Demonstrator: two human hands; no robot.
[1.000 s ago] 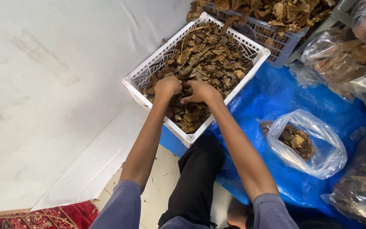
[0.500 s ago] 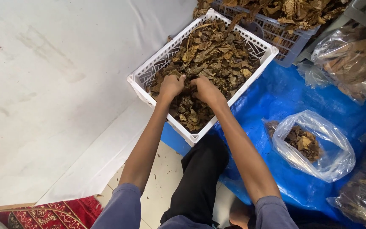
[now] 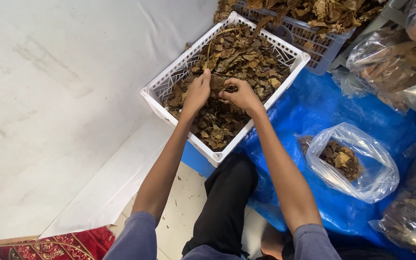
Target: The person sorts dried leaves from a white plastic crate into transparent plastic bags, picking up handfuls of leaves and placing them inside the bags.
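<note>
A white plastic basket (image 3: 161, 89) holds a heap of dry brown leaves (image 3: 244, 60). Both my hands are down in the middle of that heap. My left hand (image 3: 197, 91) pinches a dry leaf between thumb and fingers. My right hand (image 3: 239, 94) is curled around another piece of dry leaf right beside it, the fingertips of the two hands nearly touching. Both forearms reach forward over the basket's near rim.
A grey-blue crate (image 3: 309, 41) heaped with dry leaves stands behind the white basket. An open clear plastic bag (image 3: 362, 159) with some leaves lies on the blue tarp (image 3: 323, 110) at right. More filled clear bags (image 3: 396, 62) sit far right. White wall at left.
The view has shifted a little, so the basket sits slightly higher and further right. My hands stay in the leaf heap, with the fingers working closer together on leaf pieces.
</note>
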